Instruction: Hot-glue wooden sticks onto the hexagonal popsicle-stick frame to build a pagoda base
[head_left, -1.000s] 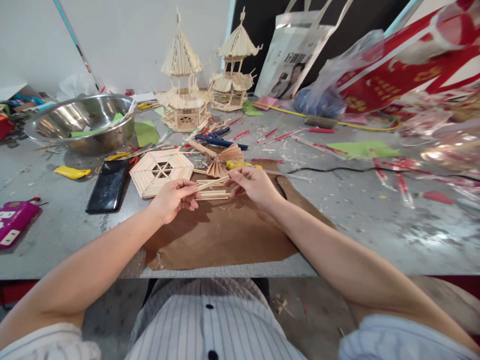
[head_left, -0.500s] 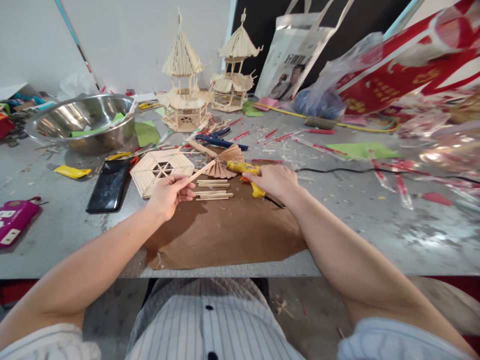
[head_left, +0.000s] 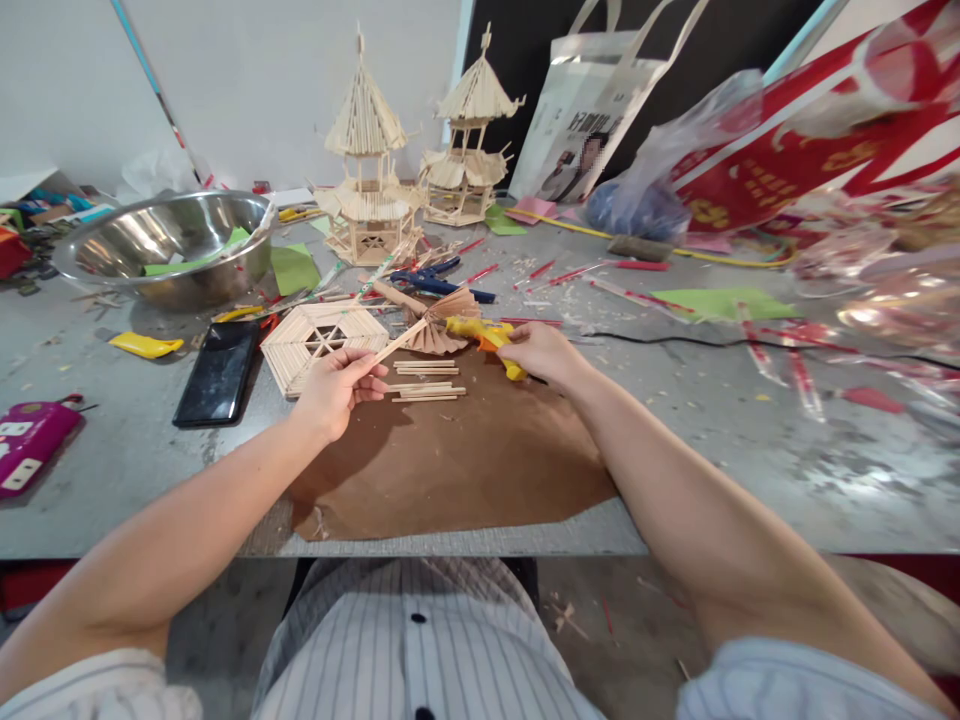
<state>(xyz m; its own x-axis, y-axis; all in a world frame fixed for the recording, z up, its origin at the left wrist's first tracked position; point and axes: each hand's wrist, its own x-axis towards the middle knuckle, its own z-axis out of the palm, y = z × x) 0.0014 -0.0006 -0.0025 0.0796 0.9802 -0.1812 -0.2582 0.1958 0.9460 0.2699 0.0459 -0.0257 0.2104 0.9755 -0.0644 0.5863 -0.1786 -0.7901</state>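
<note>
My left hand (head_left: 336, 392) pinches a thin wooden stick (head_left: 405, 341) between thumb and fingers, its far end pointing up and right. Beside that hand lies a hexagonal panel of wooden sticks (head_left: 289, 352), partly covered by the fingers. My right hand (head_left: 546, 356) has its fingers closed at the back of a yellow hot glue gun (head_left: 469, 328), whose nozzle points left over a pleated brown paper fan (head_left: 439, 338). Several loose sticks (head_left: 427, 389) lie in small rows between the hands, on a brown sheet (head_left: 457, 470).
Two stick pagoda models (head_left: 366, 205) stand at the back. A steel bowl (head_left: 169, 245), a black phone (head_left: 216, 372) and a yellow cutter (head_left: 146, 344) lie left. Blue pliers (head_left: 442, 282) sit behind the fan. The black cord (head_left: 675, 340) runs right, among red-tipped plastic tubes.
The glue gun has shifted slightly left and tilted, its nozzle now over the fan. My right hand has slid down and back along it. My left hand stays almost still with its stick.
</note>
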